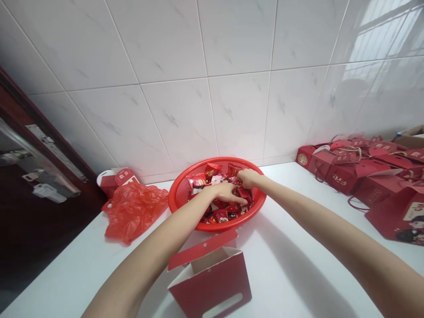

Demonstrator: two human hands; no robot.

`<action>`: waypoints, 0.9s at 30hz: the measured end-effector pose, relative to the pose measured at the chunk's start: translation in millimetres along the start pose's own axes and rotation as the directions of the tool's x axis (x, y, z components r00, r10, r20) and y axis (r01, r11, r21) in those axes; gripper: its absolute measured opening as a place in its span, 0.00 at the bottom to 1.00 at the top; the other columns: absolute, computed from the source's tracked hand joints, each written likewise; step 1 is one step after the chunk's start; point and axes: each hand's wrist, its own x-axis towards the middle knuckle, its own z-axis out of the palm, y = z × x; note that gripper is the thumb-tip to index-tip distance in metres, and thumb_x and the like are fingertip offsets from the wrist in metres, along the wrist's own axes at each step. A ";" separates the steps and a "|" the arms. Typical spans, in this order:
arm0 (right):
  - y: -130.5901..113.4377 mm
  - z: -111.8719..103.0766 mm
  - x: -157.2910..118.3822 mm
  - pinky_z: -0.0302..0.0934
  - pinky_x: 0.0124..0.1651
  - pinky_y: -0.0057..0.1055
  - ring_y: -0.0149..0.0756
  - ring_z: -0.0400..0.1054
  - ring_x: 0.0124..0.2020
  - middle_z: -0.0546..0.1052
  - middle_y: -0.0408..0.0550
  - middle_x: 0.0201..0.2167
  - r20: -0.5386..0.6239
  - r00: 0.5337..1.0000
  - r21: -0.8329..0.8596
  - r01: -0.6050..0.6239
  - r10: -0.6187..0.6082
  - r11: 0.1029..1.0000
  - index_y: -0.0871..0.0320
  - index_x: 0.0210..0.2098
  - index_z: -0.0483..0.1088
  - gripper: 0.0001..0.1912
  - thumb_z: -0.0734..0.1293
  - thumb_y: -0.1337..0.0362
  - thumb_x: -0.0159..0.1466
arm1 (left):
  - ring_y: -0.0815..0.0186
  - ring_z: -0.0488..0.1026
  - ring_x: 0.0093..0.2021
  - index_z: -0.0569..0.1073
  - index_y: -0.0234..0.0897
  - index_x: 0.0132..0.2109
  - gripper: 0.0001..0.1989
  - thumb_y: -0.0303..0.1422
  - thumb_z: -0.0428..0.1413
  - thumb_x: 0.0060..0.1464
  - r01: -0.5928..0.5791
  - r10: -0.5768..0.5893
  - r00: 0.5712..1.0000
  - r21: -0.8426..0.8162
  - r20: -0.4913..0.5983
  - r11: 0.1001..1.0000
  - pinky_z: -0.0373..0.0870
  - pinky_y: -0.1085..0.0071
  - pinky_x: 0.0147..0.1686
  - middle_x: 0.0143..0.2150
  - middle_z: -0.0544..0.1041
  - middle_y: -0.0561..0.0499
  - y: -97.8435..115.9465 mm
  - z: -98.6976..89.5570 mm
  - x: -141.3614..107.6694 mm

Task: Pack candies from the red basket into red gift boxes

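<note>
A red plastic colander basket [180,212] stands on the table, filled with small wrapped candies [221,215], mostly in red wrappers. Both of my hands are inside it. My left hand [227,193] rests on the candies near the middle, its thumb stretched out and apart from the fingers, whose tips are partly hidden. Farther right, my right hand [247,177] has its fingers curled down among the candies by the basket's right side; whatever lies in them is hidden. In front of the basket stands a dark red cardboard box [212,280] with its top open.
A crumpled red plastic bag [135,214] lies on the left, before another red box [114,182]. Several red gift boxes [344,176] with cord handles crowd the right side of the white table [291,269]. A tiled wall [238,115] rises behind, and a dark door [29,212] is at left.
</note>
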 end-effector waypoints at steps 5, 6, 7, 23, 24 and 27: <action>13.4 -0.6 5.6 0.63 0.33 0.30 0.41 0.74 0.33 0.80 0.47 0.28 -0.105 0.994 0.300 0.045 -0.014 0.953 0.56 0.23 0.75 0.12 0.68 0.79 0.45 | 0.46 0.77 0.48 0.75 0.32 0.51 0.44 0.66 0.56 0.40 0.062 -0.062 0.998 0.058 -0.004 0.996 0.69 0.65 0.41 0.51 0.80 0.34 9.7 5.3 0.0; 14.9 -0.8 6.7 0.63 0.33 0.29 0.39 0.74 0.33 0.80 0.46 0.28 -0.140 0.990 0.373 0.065 -0.013 0.926 0.56 0.25 0.76 0.11 0.68 0.77 0.46 | 0.46 0.77 0.47 0.76 0.31 0.50 0.45 0.67 0.56 0.40 0.074 -0.074 0.997 0.064 -0.003 0.995 0.69 0.64 0.40 0.50 0.80 0.34 10.6 6.3 0.8; 16.1 -0.9 7.6 0.63 0.33 0.28 0.38 0.74 0.32 0.80 0.45 0.28 -0.175 0.984 0.442 0.087 -0.009 0.893 0.57 0.26 0.76 0.11 0.67 0.76 0.47 | 0.47 0.77 0.46 0.76 0.31 0.49 0.44 0.67 0.55 0.41 0.074 -0.074 0.997 0.059 -0.004 0.996 0.69 0.64 0.40 0.49 0.80 0.34 10.8 7.1 1.6; 23.4 -4.8 -2.6 0.61 0.24 0.24 0.31 0.68 0.26 0.75 0.41 0.27 -0.326 0.942 0.899 0.284 0.079 0.333 0.57 0.39 0.71 0.17 0.70 0.69 0.49 | 0.66 0.70 0.28 0.78 0.39 0.27 0.08 0.33 0.55 0.48 0.000 0.000 1.000 -0.186 0.002 0.983 0.63 0.72 0.31 0.24 0.76 0.55 1.3 2.2 5.8; 22.9 -5.0 -3.4 0.62 0.24 0.25 0.31 0.68 0.26 0.75 0.42 0.27 -0.323 0.943 0.900 0.281 0.078 0.333 0.57 0.40 0.71 0.17 0.70 0.69 0.49 | 0.66 0.69 0.27 0.78 0.39 0.26 0.09 0.35 0.55 0.49 0.000 0.000 1.000 -0.193 0.000 0.981 0.63 0.72 0.30 0.23 0.75 0.55 1.0 2.5 5.2; 21.9 -5.5 -5.8 0.64 0.27 0.25 0.31 0.68 0.27 0.74 0.42 0.28 -0.331 0.941 0.888 0.286 0.067 0.359 0.57 0.40 0.71 0.16 0.69 0.70 0.51 | 0.65 0.69 0.25 0.77 0.39 0.25 0.12 0.42 0.63 0.45 -0.016 0.019 1.000 -0.219 0.010 0.976 0.63 0.71 0.29 0.22 0.74 0.55 0.2 4.1 3.8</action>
